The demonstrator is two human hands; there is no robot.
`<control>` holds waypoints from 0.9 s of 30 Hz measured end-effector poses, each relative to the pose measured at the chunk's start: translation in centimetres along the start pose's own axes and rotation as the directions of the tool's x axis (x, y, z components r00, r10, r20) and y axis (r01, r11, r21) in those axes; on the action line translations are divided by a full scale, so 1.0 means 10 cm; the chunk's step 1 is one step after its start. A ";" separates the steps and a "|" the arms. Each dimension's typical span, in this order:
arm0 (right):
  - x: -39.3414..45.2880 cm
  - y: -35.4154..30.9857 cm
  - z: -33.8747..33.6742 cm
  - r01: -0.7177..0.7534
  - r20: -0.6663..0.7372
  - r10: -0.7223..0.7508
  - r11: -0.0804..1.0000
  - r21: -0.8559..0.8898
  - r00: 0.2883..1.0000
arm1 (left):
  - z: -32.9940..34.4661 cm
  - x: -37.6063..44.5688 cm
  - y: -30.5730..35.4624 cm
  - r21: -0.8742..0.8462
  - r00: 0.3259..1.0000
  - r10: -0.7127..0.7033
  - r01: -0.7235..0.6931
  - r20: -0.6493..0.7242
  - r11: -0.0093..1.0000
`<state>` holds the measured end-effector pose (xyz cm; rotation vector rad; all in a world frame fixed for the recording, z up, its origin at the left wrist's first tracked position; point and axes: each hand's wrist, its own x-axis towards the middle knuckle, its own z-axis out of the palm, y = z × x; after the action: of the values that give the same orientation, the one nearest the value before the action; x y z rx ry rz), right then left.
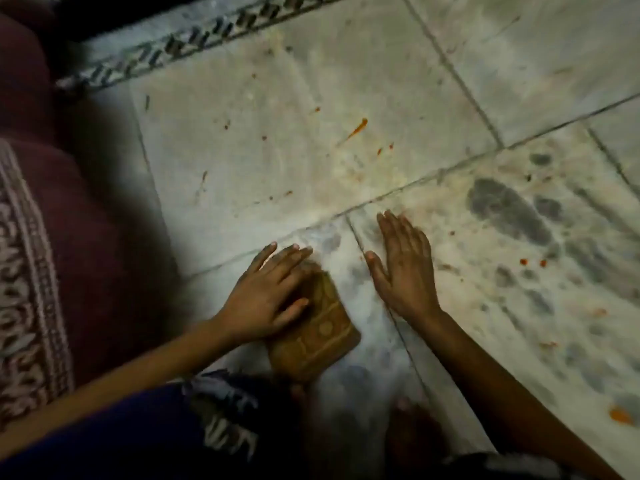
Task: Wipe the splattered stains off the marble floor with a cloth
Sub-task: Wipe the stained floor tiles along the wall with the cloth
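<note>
A folded brown patterned cloth lies flat on the marble floor near the bottom centre. My left hand rests on the cloth's upper left part, fingers spread, pressing it down. My right hand lies flat and open on the bare floor just right of the cloth, not touching it. Orange-red splatter stains dot the slabs: a long streak in the middle, small drops at the right, and an orange blob at the lower right edge. Dark smudges mark the right slab.
A maroon rug with a pale patterned border covers the left side. A dark patterned inlay strip runs along the floor's top left. My foot and dark blue clothing are at the bottom.
</note>
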<state>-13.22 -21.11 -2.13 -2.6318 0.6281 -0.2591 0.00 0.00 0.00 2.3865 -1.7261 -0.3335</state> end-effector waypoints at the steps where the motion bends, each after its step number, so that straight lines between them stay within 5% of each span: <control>1: -0.04 -0.02 -0.01 -0.019 -0.009 0.019 1.000 0.015 1.000 | 0.02 -0.03 0.01 0.020 1.000 0.017 -0.017 0.008 1.000; 12: -0.05 -0.08 0.10 -0.004 0.071 0.009 0.998 -0.070 0.997 | 0.52 -0.23 0.43 0.043 0.976 -0.217 0.216 0.024 0.975; 18: 0.01 -0.06 0.12 -0.009 0.103 0.018 0.996 -0.091 0.994 | 0.51 -0.11 0.39 0.122 0.974 -0.224 0.219 0.024 0.968; 23: -0.02 0.01 0.05 -0.038 0.123 0.050 0.994 -0.099 0.991 | 0.41 0.07 0.18 -0.041 0.973 -0.221 0.219 -0.072 0.975; 27: 0.10 0.09 -0.03 -0.007 0.137 0.023 0.993 -0.117 0.990 | 0.18 0.29 -0.09 -0.296 0.853 -0.491 0.431 -0.174 0.853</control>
<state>-12.73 -22.44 -2.22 -2.7261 0.6334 -0.0352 1.14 -2.47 -2.16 2.5019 -0.9236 -0.2804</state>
